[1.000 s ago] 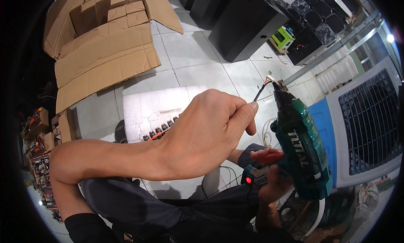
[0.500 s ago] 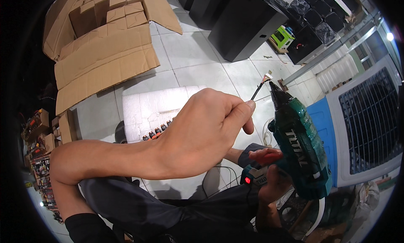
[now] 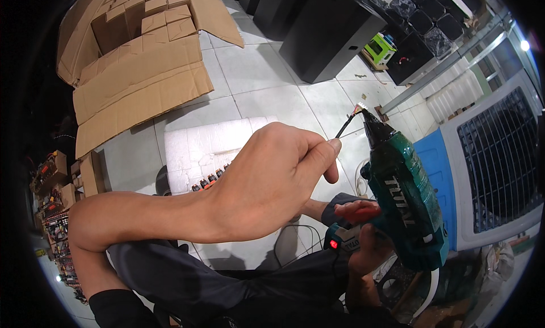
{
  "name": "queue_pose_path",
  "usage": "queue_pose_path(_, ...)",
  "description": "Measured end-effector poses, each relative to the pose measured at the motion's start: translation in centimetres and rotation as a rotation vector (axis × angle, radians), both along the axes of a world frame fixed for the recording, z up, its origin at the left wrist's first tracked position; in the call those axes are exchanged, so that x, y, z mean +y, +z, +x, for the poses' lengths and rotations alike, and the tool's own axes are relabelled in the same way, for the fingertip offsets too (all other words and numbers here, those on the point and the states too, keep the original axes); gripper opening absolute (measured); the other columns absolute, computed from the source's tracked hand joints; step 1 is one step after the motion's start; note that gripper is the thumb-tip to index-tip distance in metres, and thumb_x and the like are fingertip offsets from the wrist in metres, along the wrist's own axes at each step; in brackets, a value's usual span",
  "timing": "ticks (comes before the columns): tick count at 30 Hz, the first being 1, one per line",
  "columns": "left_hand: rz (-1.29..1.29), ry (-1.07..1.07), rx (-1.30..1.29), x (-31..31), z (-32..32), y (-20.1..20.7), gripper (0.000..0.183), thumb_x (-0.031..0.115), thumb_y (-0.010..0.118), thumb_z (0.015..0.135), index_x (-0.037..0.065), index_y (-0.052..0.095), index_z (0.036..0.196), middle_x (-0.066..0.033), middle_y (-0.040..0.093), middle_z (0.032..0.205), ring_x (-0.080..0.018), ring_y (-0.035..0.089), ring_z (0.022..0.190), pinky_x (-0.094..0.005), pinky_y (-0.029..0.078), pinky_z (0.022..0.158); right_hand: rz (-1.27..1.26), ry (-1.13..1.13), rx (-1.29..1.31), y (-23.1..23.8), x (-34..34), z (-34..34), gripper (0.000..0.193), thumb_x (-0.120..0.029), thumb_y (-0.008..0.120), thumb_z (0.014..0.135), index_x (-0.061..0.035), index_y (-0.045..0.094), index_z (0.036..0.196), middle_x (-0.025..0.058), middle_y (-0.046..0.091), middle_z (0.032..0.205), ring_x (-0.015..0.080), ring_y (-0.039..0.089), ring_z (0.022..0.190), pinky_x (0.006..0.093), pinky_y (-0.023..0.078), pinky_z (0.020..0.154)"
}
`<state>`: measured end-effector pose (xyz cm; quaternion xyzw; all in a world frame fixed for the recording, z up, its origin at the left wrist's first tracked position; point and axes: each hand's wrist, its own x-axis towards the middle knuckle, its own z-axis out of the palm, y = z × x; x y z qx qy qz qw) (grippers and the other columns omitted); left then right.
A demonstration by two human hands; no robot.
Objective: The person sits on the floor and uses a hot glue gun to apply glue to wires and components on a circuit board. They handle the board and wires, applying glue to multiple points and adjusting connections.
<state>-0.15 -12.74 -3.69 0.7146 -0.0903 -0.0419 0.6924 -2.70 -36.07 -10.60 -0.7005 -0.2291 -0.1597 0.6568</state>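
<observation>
Between thumb and fingertips, my left hand (image 3: 284,177) pinches a thin black cable (image 3: 344,127) that slants up to the right. A small white plug connector (image 3: 361,106) with reddish wires sits at the cable's upper end. My right hand (image 3: 366,254) is wrapped round the handle of a teal and black hot glue gun (image 3: 406,197), a red light glowing at the handle's base. The dark nozzle points up and meets or nearly meets the wires just below the connector. A white glue stick (image 3: 430,294) trails from the gun's rear.
A white foam block (image 3: 196,138) with a row of small black and orange parts lies beyond my left forearm. Cardboard boxes (image 3: 142,95) stand far left, black cabinets (image 3: 329,38) at the back. A blue and white air cooler (image 3: 448,180) is on the right, electronic assemblies (image 3: 54,214) far left.
The connector end has dipped slightly, bringing its wires closer to the glue gun's nozzle tip. My left hand has shifted a little left; the right hand stays almost still.
</observation>
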Motion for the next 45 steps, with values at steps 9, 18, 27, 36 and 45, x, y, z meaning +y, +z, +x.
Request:
queue_pose_path(9,0.035,-0.031,-0.060,0.2,0.3,0.0,0.044,0.022,0.043,0.103,-0.010,0.066,0.083,-0.0047,0.039,0.043,-0.0109,0.044,0.043,-0.0338,0.042,0.051,-0.111,-0.103,-0.004,-1.2,-2.0,0.0,0.040,-0.016,0.055,0.096,0.0142,0.043,0.120,0.0286,0.063,0.098,0.0362,0.068,0.089,0.0517,0.055,0.086)
queue_pose_path(18,-0.164,-0.040,0.080,0.1,-0.2,0.3,0.046,0.031,0.050,0.102,-0.004,0.065,0.078,0.0036,0.043,0.054,-0.0034,0.035,0.052,-0.0222,0.028,0.049,0.087,0.097,0.043,-0.3,-0.6,0.7,0.043,-0.018,0.057,0.095,0.0149,0.043,0.120,0.0286,0.063,0.099,0.0356,0.067,0.091,0.0493,0.055,0.087)
queue_pose_path(27,-0.186,-0.118,0.079,0.4,-0.1,0.5,0.043,0.025,0.042,0.104,-0.010,0.059,0.084,0.0005,0.038,0.048,-0.0069,0.046,0.047,-0.0295,0.055,0.058,0.062,0.045,0.021,0.0,0.2,0.0,0.042,-0.018,0.059,0.094,0.0143,0.046,0.118,0.0272,0.063,0.099,0.0350,0.067,0.091,0.0484,0.055,0.085)
queue_pose_path(36,-0.175,-0.124,0.057,0.4,-0.1,0.3,0.043,0.026,0.045,0.103,-0.007,0.061,0.082,-0.0016,0.044,0.048,-0.0069,0.045,0.046,-0.0267,0.045,0.049,0.081,-0.058,0.000,-0.1,0.3,-0.2,0.045,-0.020,0.061,0.093,0.0146,0.047,0.118,0.0280,0.064,0.097,0.0357,0.067,0.090,0.0501,0.055,0.085)
queue_pose_path(45,-0.125,-0.112,0.037,0.5,-0.1,0.4,0.044,0.027,0.045,0.103,-0.007,0.061,0.081,-0.0030,0.048,0.047,-0.0077,0.047,0.045,-0.0267,0.042,0.048,0.029,0.087,0.054,0.2,-0.8,0.2,0.044,-0.024,0.058,0.096,0.0125,0.047,0.118,0.0297,0.064,0.098,0.0359,0.068,0.090,0.0495,0.054,0.086)
